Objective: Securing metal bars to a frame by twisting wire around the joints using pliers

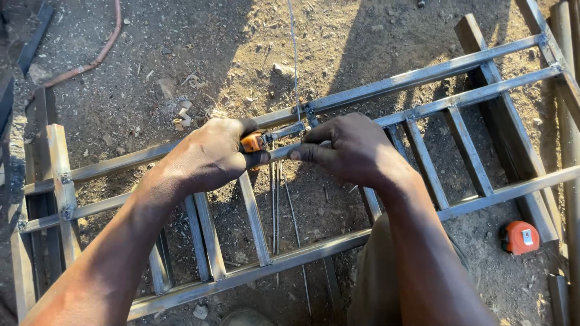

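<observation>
A welded frame of grey steel bars [423,75] lies flat on the dirt, with several short cross pieces between its long rails. My left hand [208,154] grips a small orange tool [252,142] against the second rail near the middle of the frame. My right hand [350,148] pinches the metal part [284,131] sticking out of that tool, fingertips pressed on the rail. Whether the orange tool is a tape measure or a clamp is hard to tell.
An orange tape measure [519,236] lies on the ground at the right, outside the frame. Thin rods [277,205] lie on the dirt under the frame. A reddish hose [90,60] curves at the top left. Loose steel bars [559,36] lie at the right edge.
</observation>
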